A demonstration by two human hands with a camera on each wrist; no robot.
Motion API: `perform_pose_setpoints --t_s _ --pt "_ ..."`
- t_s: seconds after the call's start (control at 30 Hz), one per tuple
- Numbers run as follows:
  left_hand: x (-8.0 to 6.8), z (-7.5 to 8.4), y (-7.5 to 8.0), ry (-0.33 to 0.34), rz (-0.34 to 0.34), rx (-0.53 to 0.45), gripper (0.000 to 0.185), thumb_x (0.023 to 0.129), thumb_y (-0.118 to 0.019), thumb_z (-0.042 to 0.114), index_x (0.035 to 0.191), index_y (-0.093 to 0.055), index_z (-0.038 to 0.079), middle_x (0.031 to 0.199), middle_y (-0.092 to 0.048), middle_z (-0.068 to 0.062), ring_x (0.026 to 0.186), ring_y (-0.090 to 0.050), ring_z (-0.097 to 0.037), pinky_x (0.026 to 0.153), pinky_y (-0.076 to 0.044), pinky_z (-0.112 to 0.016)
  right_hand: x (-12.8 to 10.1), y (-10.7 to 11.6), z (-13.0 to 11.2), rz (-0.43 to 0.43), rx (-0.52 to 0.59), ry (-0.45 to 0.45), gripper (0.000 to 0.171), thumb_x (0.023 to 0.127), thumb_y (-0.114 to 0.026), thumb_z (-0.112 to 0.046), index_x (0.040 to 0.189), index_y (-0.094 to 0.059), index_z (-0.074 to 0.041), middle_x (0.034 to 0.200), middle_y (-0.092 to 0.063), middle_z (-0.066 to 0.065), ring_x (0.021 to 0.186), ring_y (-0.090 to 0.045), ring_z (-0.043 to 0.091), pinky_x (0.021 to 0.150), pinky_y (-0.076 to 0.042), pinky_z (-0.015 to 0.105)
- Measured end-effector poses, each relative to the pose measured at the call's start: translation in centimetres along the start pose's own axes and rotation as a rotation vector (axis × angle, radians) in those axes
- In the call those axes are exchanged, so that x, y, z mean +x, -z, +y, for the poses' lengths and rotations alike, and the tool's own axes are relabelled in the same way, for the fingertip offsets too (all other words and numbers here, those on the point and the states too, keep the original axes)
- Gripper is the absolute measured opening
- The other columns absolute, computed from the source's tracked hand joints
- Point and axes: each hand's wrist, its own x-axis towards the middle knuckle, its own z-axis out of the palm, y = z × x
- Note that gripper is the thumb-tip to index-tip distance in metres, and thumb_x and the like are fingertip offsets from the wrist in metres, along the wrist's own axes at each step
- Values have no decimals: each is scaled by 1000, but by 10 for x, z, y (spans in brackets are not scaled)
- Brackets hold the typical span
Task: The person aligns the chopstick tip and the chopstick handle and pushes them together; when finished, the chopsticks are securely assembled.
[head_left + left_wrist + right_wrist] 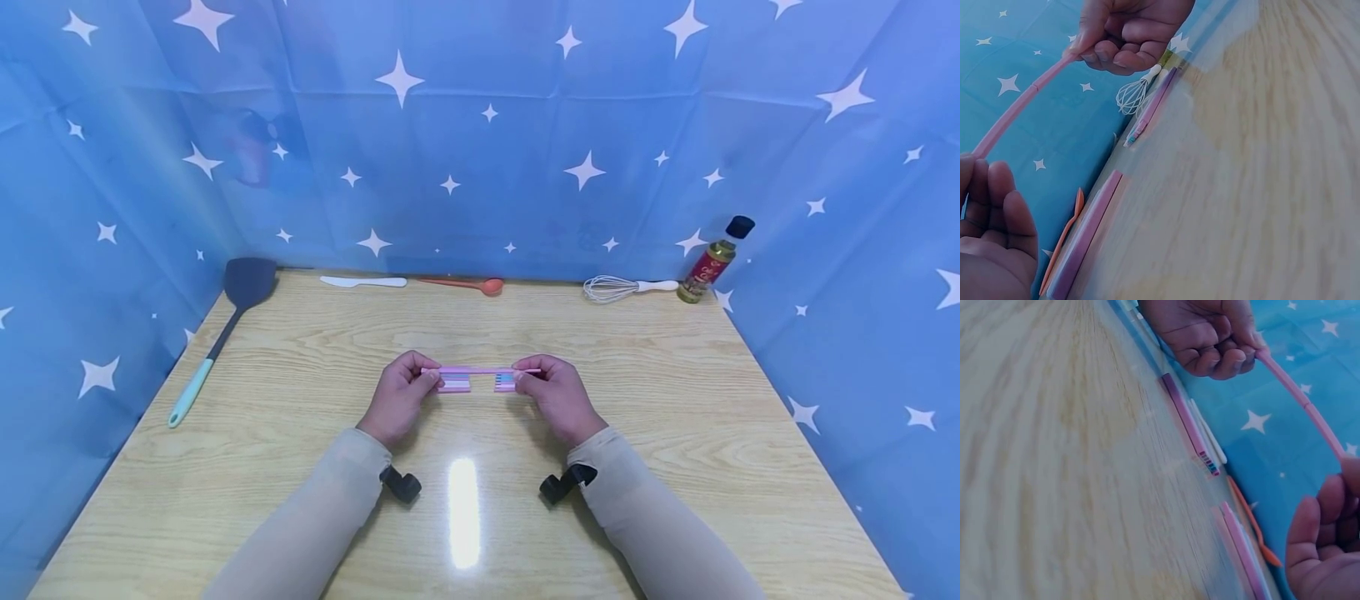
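A thin pink stick (480, 371) runs level between both hands, just above the wooden table (300, 467). My left hand (426, 380) pinches its left end, fingers curled. My right hand (527, 382) pinches its right end the same way. Under the stick lie two flat pink pieces on the table, one (454, 384) by the left hand and one (505, 382) by the right, each with coloured stripes. The left wrist view shows the stick (1022, 100) arching from my left hand (991, 237) to the right hand (1122, 31). The right wrist view shows the stick (1300, 397) and one striped piece (1188, 422).
Along the back edge lie a white knife (363, 282), an orange spoon (468, 285) and a whisk (622, 288). A bottle (712, 262) with a black cap stands at the back right. A dark spatula (225, 325) lies at the left edge. Blue star-patterned cloth walls three sides.
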Motion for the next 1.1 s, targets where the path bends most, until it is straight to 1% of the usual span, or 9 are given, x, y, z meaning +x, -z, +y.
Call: perform_pose_setpoints --t_s 0.17,0.23,0.4,0.5,0.57,0.7,0.87,0.97,1.1 --pt "0 2 0 8 4 -11 16 106 -56 1 117 -59 -11 99 -67 -9 91 -66 -12 86 -57 -24 0 -1 -1 -4 23 -23 22 100 -67 -6 118 -70 8 99 -68 5 88 -64 15 76 -56 24" --pt "1 1 0 -3 2 -35 14 106 -56 -2 115 -58 -12 100 -67 -10 90 -66 -11 85 -57 -24 0 -2 -2 -6 34 -22 23 101 -67 -5 119 -69 9 100 -68 5 88 -65 15 78 -56 24" --pt "2 2 0 -39 -2 -88 10 103 -55 -7 110 -57 -13 97 -65 -10 88 -64 -10 83 -56 -22 -1 -3 -4 -4 52 -15 24 102 -65 -4 120 -67 11 101 -67 6 88 -67 14 80 -58 25" --pt "2 2 -1 -38 3 -89 9 103 -56 -7 109 -58 -12 97 -65 -10 87 -64 -10 82 -56 -22 -1 -3 -5 -2 57 -14 23 102 -65 -3 120 -67 12 102 -67 6 89 -67 14 81 -58 25" --pt "2 3 -1 -32 8 -81 9 103 -56 -7 110 -58 -12 100 -65 -14 88 -64 -11 82 -56 -21 -1 -3 -6 -1 58 -12 23 102 -65 -3 120 -67 11 102 -67 6 89 -67 14 82 -58 26" --pt "1 4 -1 -22 23 -18 11 104 -58 -3 113 -59 -10 105 -66 -19 90 -64 -13 80 -55 -20 -1 -2 -5 6 44 8 22 102 -66 -4 118 -68 10 103 -67 7 89 -66 15 82 -59 28" --pt "-2 7 -3 -37 45 45 16 103 -62 2 116 -63 -7 101 -67 -14 89 -61 -16 76 -52 -21 1 1 -3 15 48 29 21 101 -68 -5 116 -69 9 102 -67 8 89 -65 16 83 -59 29" --pt "-2 7 -2 -34 72 59 14 102 -63 1 114 -66 -3 99 -68 -11 89 -61 -18 75 -52 -21 1 2 -4 15 53 33 23 101 -68 -5 117 -68 10 100 -67 7 89 -65 15 83 -59 30" --pt "1 6 -2 -41 90 65 13 100 -63 -3 112 -67 -4 96 -70 -11 89 -62 -23 72 -51 -20 1 5 -4 21 19 38 24 100 -69 -8 118 -69 9 99 -67 5 88 -63 15 81 -58 30"
